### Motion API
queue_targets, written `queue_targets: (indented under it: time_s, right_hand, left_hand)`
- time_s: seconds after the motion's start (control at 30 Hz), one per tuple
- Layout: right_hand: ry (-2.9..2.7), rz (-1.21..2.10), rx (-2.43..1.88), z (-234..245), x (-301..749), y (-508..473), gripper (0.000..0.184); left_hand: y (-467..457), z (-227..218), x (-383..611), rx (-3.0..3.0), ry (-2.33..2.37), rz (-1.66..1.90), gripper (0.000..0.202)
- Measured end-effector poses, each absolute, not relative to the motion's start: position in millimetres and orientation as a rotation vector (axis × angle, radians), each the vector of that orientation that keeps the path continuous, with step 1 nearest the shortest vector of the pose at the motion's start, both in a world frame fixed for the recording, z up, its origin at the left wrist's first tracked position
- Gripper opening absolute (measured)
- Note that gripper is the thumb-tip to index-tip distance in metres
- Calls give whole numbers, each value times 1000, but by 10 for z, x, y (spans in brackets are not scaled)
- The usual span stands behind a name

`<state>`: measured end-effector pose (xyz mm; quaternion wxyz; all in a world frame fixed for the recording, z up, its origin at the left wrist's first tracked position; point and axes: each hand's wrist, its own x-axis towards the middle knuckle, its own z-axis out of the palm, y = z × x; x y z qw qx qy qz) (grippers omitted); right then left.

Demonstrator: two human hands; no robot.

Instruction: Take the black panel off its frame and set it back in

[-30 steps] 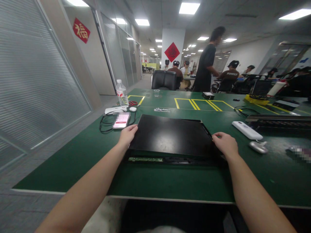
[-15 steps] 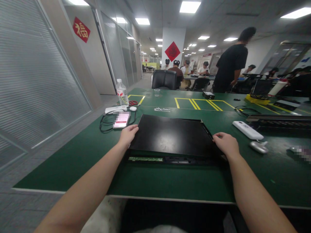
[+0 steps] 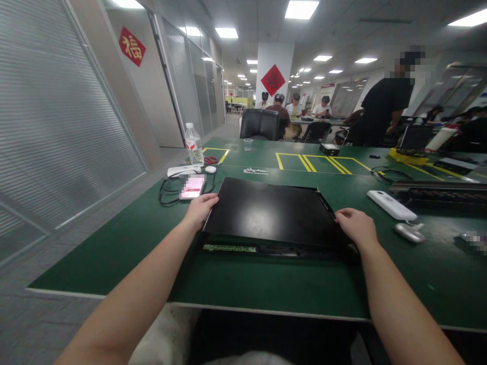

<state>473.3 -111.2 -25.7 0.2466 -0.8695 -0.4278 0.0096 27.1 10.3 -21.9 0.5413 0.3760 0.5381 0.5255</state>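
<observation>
A flat black screen panel [image 3: 266, 210] lies over a dark frame on the green table, slightly askew to it. My left hand [image 3: 201, 210] is closed on the panel's left edge, thumb and fingers pinching it. At the opposite side, my right hand [image 3: 355, 225] pinches the right edge, where panel and frame lie close together; its fingertips are partly hidden. Along the near side the frame's bottom strip [image 3: 292, 251] shows, with a green circuit board [image 3: 230, 248] in its left part. A gap separates this strip from the panel's near edge.
Left of the panel are a phone [image 3: 193, 186], black cables, a water bottle [image 3: 194, 146] and red-handled scissors [image 3: 210, 160]. To the right lie a white power bank [image 3: 391, 205] and a silver mouse [image 3: 410, 233]. A person [image 3: 384, 106] stands beyond the table.
My view has shifted slightly, moving the scene a little to the right. Both hands keep their hold on the panel's sides. The standing person has moved right.
</observation>
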Motion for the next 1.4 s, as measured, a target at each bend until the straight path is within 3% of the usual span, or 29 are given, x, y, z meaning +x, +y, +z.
queue_targets:
  time_s: [0.5,0.8,1.2,1.4]
  right_hand:
    - [-1162,56,-2330,-306,4820,-1096,28]
    - [-1155,97,-2363,-268,4793,-1102,27]
    - [-1050,203,-2294,-185,4716,-1125,20]
    - [-1022,217,-2243,-191,4732,-1124,20]
  left_hand:
    - [67,-170,274,877,1289,1227,23]
    - [99,-261,215,1209,1445,1233,29]
    - [134,-377,194,1358,1544,1174,26]
    - [147,-397,180,1487,1555,1091,15]
